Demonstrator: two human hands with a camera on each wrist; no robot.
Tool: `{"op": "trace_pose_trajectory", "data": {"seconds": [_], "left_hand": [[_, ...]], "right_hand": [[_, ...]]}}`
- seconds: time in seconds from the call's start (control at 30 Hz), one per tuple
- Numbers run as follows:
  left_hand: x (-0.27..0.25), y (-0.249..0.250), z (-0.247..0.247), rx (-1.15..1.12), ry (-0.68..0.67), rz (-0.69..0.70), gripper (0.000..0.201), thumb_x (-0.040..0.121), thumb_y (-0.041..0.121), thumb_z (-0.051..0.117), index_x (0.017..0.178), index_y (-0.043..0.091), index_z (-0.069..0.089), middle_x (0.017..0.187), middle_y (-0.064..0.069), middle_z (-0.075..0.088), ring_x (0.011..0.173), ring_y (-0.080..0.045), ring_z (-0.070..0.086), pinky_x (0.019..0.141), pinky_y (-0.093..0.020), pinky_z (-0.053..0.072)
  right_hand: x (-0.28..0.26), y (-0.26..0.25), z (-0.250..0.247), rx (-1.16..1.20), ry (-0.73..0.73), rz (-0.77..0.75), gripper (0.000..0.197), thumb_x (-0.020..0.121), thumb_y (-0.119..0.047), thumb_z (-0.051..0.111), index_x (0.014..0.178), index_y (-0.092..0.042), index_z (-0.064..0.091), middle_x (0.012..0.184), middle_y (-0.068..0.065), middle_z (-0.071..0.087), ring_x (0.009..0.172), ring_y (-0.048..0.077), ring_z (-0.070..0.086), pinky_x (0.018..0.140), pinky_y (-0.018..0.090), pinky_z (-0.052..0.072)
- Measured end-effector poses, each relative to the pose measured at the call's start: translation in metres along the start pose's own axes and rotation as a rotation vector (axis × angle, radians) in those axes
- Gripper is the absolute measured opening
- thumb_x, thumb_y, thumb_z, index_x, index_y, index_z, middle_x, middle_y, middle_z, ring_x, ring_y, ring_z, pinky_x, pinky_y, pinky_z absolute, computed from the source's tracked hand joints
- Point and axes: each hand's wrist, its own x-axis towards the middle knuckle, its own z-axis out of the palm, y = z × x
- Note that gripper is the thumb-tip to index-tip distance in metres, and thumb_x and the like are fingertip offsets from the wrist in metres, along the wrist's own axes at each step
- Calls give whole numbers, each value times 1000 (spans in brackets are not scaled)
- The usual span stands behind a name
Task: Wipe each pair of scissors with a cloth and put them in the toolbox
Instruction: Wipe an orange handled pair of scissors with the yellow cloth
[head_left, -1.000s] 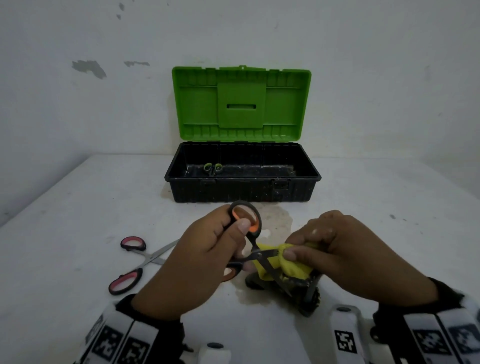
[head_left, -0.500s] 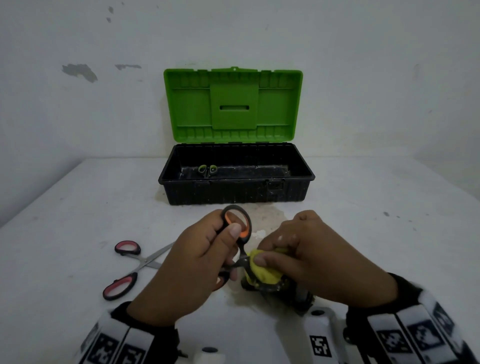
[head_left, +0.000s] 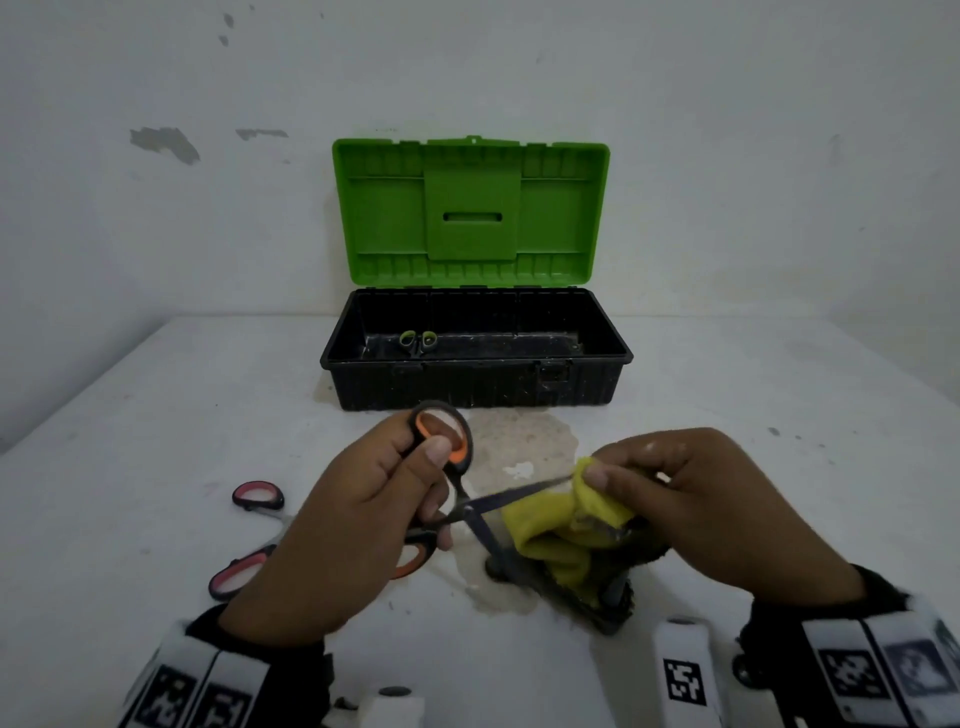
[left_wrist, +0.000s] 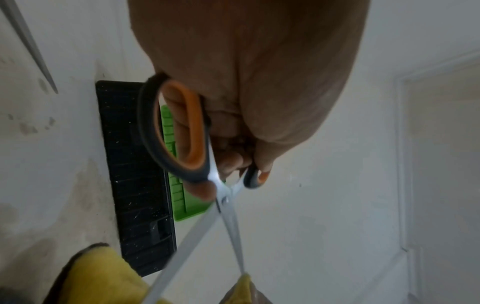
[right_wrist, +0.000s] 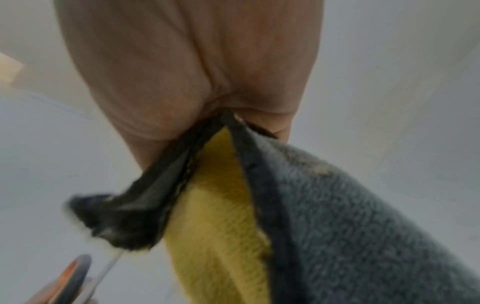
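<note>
My left hand (head_left: 384, 499) grips the orange-and-black scissors (head_left: 457, 467) by their handles, with the blades spread apart over the table. One blade (head_left: 524, 491) points right into the yellow-and-grey cloth (head_left: 566, 525), which my right hand (head_left: 670, 488) pinches round that blade's tip. The other blade slants down to the table. In the left wrist view the scissors (left_wrist: 182, 135) cross in an X and the cloth (left_wrist: 103, 275) sits at the bottom. The right wrist view is filled by the cloth (right_wrist: 221, 205). The toolbox (head_left: 478, 384) stands open behind, with small green-handled scissors (head_left: 418, 340) inside.
Pink-handled scissors (head_left: 249, 530) lie on the white table (head_left: 130, 441) to the left of my left hand, partly hidden by it. The toolbox's green lid (head_left: 470, 213) leans back against the wall. A stained patch (head_left: 519, 441) marks the table in front of the toolbox.
My right hand has slid the cloth out to the right along the blade, from near the pivot to the tip. The blades now stand wider apart.
</note>
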Motion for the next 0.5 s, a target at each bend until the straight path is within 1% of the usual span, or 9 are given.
{"op": "trace_pose_trajectory", "data": {"seconds": [0.03,0.1,0.13,0.17,0.2,0.27,0.33,0.4,0.5], "left_hand": [[1,-1,0,-23,54,-4,26,99,29,43,84,24,64,60,-5,48,56,-37,54,57,-28,51],[3,-2,0,-108,188,-48,28,101,27,41,86,19,63,58,-7,47,54,-29,54,56,-34,49],[3,-4,1,-140,248,-67,28,102,27,41,88,16,62,57,-7,48,53,-27,56,57,-36,50],[4,-5,3,-165,293,-81,28,103,27,41,89,13,62,57,-7,50,52,-26,57,58,-37,50],[3,-6,7,-191,321,-95,29,103,27,41,89,11,61,57,-6,52,52,-25,59,59,-37,51],[3,-6,16,-240,356,-121,29,102,27,42,86,13,61,57,-6,55,51,-23,61,59,-37,54],[3,-6,26,-272,372,-138,28,102,28,42,86,14,62,59,-6,56,51,-22,62,61,-38,55],[2,-6,35,-302,376,-149,28,102,28,42,92,12,63,59,-5,54,51,-21,62,61,-37,55],[2,-6,47,-340,383,-175,30,102,29,42,94,10,64,60,-5,51,52,-20,60,60,-36,55]], "right_hand": [[-1,4,-2,16,90,43,22,89,-31,66,69,-31,76,74,-15,75,69,2,69,61,17,50],[-2,10,-6,127,264,125,24,92,-24,64,71,-22,77,72,-12,75,66,0,67,59,12,48],[-3,12,-6,198,315,162,25,94,-23,62,73,-20,76,73,-10,75,66,0,66,59,10,47],[-3,11,-5,260,339,194,26,96,-24,59,76,-18,75,74,-7,75,67,2,66,59,9,48],[-2,12,-2,309,351,223,27,97,-25,56,80,-16,75,76,-3,75,69,6,67,60,11,49],[-2,10,7,371,367,252,27,99,-26,52,85,-14,72,79,1,74,73,13,69,63,17,52],[-1,5,17,392,377,244,27,101,-25,51,85,-15,70,77,0,73,72,12,67,64,18,50],[-2,-2,28,423,358,208,26,101,-22,50,82,-16,66,73,-2,69,68,9,63,63,15,48],[-3,-12,44,371,254,122,23,101,-20,50,84,-18,65,79,-3,66,75,11,62,68,18,48]]}}
